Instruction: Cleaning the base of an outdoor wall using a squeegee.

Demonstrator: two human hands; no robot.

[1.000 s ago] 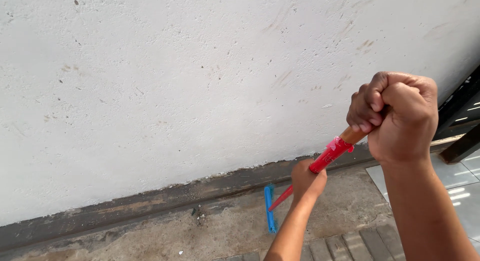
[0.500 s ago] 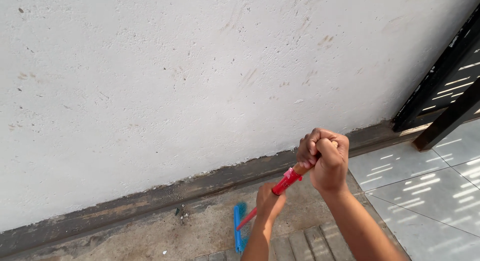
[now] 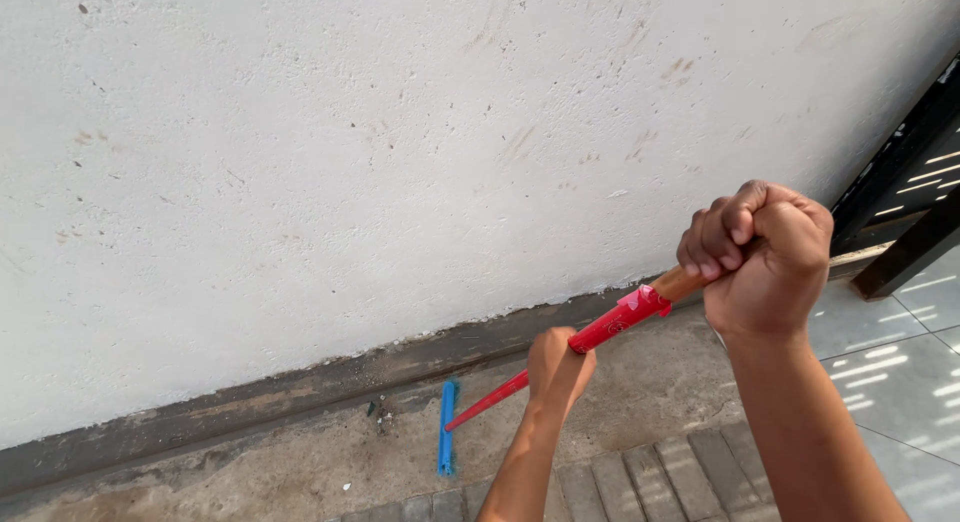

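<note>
I hold a long broom with both hands. Its red handle [image 3: 610, 325] has a bare wooden top end. My right hand [image 3: 765, 257] is closed around that top end, near the camera. My left hand [image 3: 556, 367] grips the red shaft lower down. The blue brush head [image 3: 446, 440] rests on the rough concrete floor [image 3: 640, 392] close to the foot of the white wall [image 3: 350, 152]. A small heap of dirt [image 3: 380, 416] lies just left of the brush head, by the dark wall base.
A dark strip [image 3: 250, 402] runs along the bottom of the wall. Grey paving bricks [image 3: 690, 472] lie at the lower edge. Pale floor tiles [image 3: 890, 352] and a black metal frame [image 3: 910, 182] are at the right.
The view shifted. My right hand rose and came nearer the camera after dipping low. The brush head slid left along the floor, closer to the dirt by the wall.
</note>
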